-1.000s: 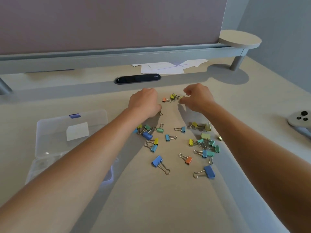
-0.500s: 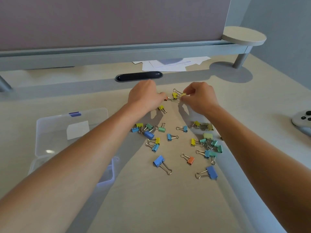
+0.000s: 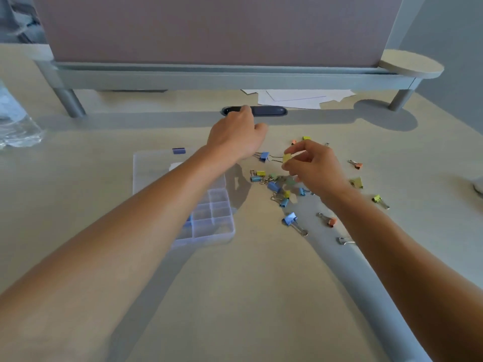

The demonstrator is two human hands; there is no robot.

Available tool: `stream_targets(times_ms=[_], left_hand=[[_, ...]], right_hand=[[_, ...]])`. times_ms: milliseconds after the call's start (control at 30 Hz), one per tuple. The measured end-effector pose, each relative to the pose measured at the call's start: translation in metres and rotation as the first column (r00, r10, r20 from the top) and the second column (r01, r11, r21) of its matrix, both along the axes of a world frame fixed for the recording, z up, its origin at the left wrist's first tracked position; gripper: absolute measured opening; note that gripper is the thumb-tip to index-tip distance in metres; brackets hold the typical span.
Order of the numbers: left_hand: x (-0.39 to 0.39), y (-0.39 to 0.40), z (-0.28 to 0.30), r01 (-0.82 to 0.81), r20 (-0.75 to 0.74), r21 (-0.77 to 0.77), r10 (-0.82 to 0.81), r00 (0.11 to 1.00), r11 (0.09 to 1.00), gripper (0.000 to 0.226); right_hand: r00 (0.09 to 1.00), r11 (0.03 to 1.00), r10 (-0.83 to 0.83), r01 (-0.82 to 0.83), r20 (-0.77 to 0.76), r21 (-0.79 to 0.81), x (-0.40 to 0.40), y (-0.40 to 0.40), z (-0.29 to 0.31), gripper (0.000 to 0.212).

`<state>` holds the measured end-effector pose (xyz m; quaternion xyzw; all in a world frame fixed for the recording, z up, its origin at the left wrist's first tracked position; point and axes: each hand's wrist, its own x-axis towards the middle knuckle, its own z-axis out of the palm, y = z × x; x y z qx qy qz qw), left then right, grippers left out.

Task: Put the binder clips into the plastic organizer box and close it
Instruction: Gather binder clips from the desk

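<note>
Several coloured binder clips (image 3: 277, 188) lie scattered on the beige desk, right of centre. My right hand (image 3: 315, 165) is lifted over them and pinches a yellow binder clip (image 3: 287, 158) between thumb and fingers. My left hand (image 3: 236, 135) is closed into a fist just left of a blue clip (image 3: 264, 156); whether it holds clips is hidden. The clear plastic organizer box (image 3: 209, 218) lies open under my left forearm, its lid (image 3: 151, 165) flat behind it and its compartments partly hidden by the arm.
A raised grey shelf (image 3: 235, 77) spans the back of the desk, with white papers (image 3: 292, 96) and a dark cable slot (image 3: 264, 111) beneath it. A crumpled clear plastic bag (image 3: 15, 126) sits far left. A white object (image 3: 478, 185) shows at the right edge.
My right hand has pulled back toward me with a yellow clip in its fingers. My left hand moved left and closed. The view shifted, so the box now lies under my left forearm.
</note>
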<state>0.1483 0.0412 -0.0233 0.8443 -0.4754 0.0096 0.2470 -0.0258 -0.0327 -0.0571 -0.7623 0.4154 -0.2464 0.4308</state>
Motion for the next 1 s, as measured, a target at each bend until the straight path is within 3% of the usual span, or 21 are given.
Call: stream_targets(times_ms=[200, 400, 533, 733, 867, 1000], left_hand=[[0.021, 0.057, -0.008, -0.117, -0.053, -0.033, 0.115, 0.992, 0.993, 0.029], [0.033, 0.119, -0.017, -0.117, -0.195, -0.134, 0.089, 0.977, 0.984, 0.03], [0.03, 0.161, -0.028, -0.258, -0.294, -0.225, 0.187, 0.937, 0.94, 0.03], [-0.007, 0.213, -0.043, -0.308, -0.251, -0.291, 0.238, 0.938, 0.906, 0.028], [-0.033, 0.25, -0.053, -0.201, -0.13, -0.236, 0.174, 0.976, 0.951, 0.034], [-0.04, 0.266, -0.065, -0.211, -0.018, -0.176, 0.211, 0.977, 0.962, 0.048]], right_hand=[[0.992, 0.992, 0.061, -0.073, 0.108, 0.104, 0.026, 0.069, 0.004, 0.023], [0.976, 0.974, 0.117, -0.149, 0.182, 0.173, 0.048, 0.109, 0.009, 0.026], [0.968, 0.964, 0.124, -0.169, 0.217, 0.205, 0.062, 0.131, 0.016, 0.023], [0.972, 0.97, 0.19, -0.207, 0.136, 0.127, 0.073, 0.152, 0.011, 0.01], [0.978, 0.978, 0.207, -0.207, 0.025, -0.005, 0.075, 0.159, 0.009, 0.01], [0.976, 0.964, 0.205, -0.214, -0.07, -0.161, 0.078, 0.167, 0.005, 0.002]])
